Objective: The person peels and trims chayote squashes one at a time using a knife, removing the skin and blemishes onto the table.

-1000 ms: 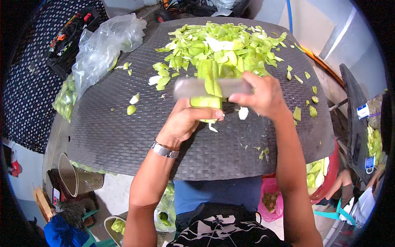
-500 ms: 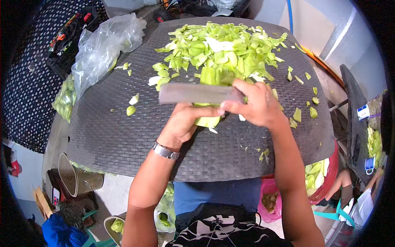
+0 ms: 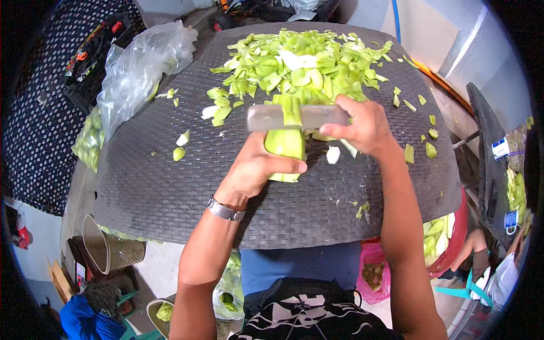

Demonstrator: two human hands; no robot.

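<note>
My left hand (image 3: 258, 164) is wrapped round a pale green vegetable (image 3: 286, 144), thumb along its near side, above the woven-top table (image 3: 170, 209). Its exact kind I cannot make out. My right hand (image 3: 362, 124) grips a knife (image 3: 266, 118) with a broad, blurred blade, pointing left across the far end of the vegetable. A green strip (image 3: 292, 110) lies over the blade. Just beyond is a wide heap of pale green peelings (image 3: 306, 62). A small white piece (image 3: 333, 154) rests near my right hand.
Loose scraps (image 3: 430, 150) dot the table's right side. A clear plastic bag (image 3: 141, 68) lies at the far left edge, above a bag of green produce (image 3: 89, 141). Below right are a red basin (image 3: 460, 226) and a pink bag (image 3: 374, 283). Another person's leg (image 3: 469, 249) shows at lower right.
The knife and my right hand have moved right and slightly up. A green strip now lies over the blade, and more of the vegetable in my left hand shows.
</note>
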